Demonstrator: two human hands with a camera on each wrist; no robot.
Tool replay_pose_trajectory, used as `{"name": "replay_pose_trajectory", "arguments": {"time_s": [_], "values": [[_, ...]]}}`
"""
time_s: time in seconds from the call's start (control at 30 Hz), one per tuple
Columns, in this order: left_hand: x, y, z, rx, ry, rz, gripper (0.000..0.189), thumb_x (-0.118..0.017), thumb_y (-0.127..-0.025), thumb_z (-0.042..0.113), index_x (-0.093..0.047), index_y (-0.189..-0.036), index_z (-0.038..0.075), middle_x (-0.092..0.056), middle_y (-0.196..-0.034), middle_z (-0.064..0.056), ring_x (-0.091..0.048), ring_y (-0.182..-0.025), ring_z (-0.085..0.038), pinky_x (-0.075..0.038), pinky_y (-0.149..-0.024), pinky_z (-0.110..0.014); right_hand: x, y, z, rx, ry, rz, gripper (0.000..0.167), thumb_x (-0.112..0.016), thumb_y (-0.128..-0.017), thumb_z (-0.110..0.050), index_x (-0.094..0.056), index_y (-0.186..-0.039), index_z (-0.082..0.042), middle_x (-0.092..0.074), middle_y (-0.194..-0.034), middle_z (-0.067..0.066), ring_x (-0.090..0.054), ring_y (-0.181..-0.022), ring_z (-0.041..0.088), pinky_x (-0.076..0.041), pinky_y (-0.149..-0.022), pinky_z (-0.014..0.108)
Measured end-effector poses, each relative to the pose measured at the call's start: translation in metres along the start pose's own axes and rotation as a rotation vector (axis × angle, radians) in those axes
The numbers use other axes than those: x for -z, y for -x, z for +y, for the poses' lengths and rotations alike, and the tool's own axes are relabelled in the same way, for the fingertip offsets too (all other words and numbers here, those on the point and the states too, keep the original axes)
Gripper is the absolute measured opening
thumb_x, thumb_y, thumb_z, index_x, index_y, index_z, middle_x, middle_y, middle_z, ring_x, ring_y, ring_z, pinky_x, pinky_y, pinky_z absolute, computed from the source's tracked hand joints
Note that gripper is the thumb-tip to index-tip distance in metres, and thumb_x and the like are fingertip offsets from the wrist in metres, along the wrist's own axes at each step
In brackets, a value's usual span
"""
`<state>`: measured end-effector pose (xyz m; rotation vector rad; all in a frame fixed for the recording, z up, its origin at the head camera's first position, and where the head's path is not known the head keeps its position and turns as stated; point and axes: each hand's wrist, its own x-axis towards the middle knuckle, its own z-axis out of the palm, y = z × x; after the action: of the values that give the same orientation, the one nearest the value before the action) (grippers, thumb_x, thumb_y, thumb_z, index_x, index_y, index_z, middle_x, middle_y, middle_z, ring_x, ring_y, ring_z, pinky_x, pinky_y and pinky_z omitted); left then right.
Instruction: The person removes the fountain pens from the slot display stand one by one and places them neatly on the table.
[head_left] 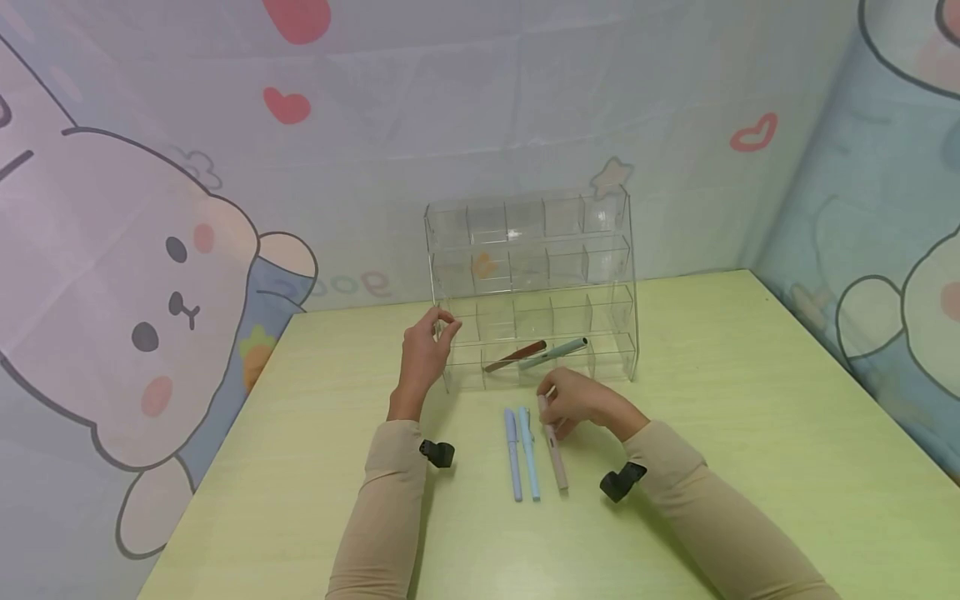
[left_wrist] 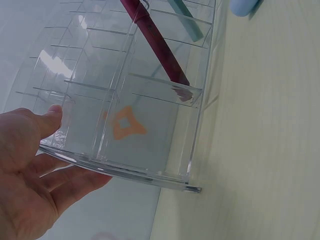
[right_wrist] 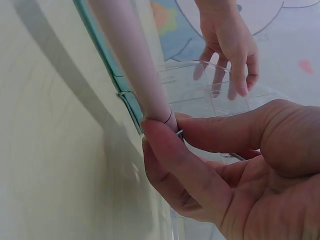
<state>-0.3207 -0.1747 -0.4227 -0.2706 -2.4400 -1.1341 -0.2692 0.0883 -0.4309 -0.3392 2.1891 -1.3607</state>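
Observation:
A clear acrylic tiered rack (head_left: 632, 283) with several compartments stands at the back of the table. My left hand (head_left: 423, 354) holds its left side panel, thumb on the inner side and fingers outside in the left wrist view. My right hand (head_left: 585, 400) pinches a pink pen (head_left: 555, 454) near its far end; the pen slants over the table in front of the rack. To its left lie a light blue pen (head_left: 529, 458) and a purple pen (head_left: 513, 458), side by side. A dark red pen (left_wrist: 155, 42) and a green pen (head_left: 555, 352) lean in the rack's lowest row.
The pale yellow-green table (head_left: 750, 433) extends to both sides of the rack. A printed cloth backdrop (head_left: 360, 167) with cartoon figures hangs behind the rack and along the sides. A small black camera sits at each wrist.

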Motion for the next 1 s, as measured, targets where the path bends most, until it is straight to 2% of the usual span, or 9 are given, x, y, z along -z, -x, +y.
{"name": "replay_pose_trajectory", "arguments": {"time_s": [0.17, 0.23, 1.0], "values": [[0.0, -0.001, 0.0, 0.004, -0.004, 0.002, 0.017, -0.065, -0.1, 0.027, -0.064, -0.106, 0.01, -0.068, -0.122, -0.018, -0.064, -0.109, -0.04, -0.051, -0.076, -0.052, -0.005, -0.002, 0.001, -0.008, 0.033, 0.006, 0.049, -0.066, -0.086, 0.012, -0.047, -0.131, 0.017, -0.056, -0.111, 0.025, -0.069, -0.075, 0.026, -0.058, -0.065, 0.038], [0.0, -0.001, -0.001, 0.003, -0.006, 0.002, 0.017, -0.065, -0.1, 0.026, -0.064, -0.106, 0.011, -0.068, -0.123, -0.018, -0.064, -0.109, -0.04, -0.051, -0.081, -0.052, -0.007, -0.003, 0.002, -0.009, 0.056, 0.012, 0.048, -0.067, -0.086, 0.012, -0.048, -0.13, 0.016, -0.058, -0.109, 0.024, -0.069, -0.074, 0.025, -0.058, -0.065, 0.037], [0.0, 0.0, 0.0, 0.023, -0.004, -0.004, 0.018, -0.065, -0.1, 0.028, -0.064, -0.107, 0.011, -0.067, -0.126, -0.017, -0.063, -0.108, -0.039, -0.05, -0.082, -0.051, -0.02, -0.005, 0.003, 0.049, 0.277, 0.092, 0.047, -0.075, -0.081, 0.006, -0.057, -0.124, 0.015, -0.065, -0.097, 0.018, -0.069, -0.061, 0.02, -0.056, -0.059, 0.032]]}}
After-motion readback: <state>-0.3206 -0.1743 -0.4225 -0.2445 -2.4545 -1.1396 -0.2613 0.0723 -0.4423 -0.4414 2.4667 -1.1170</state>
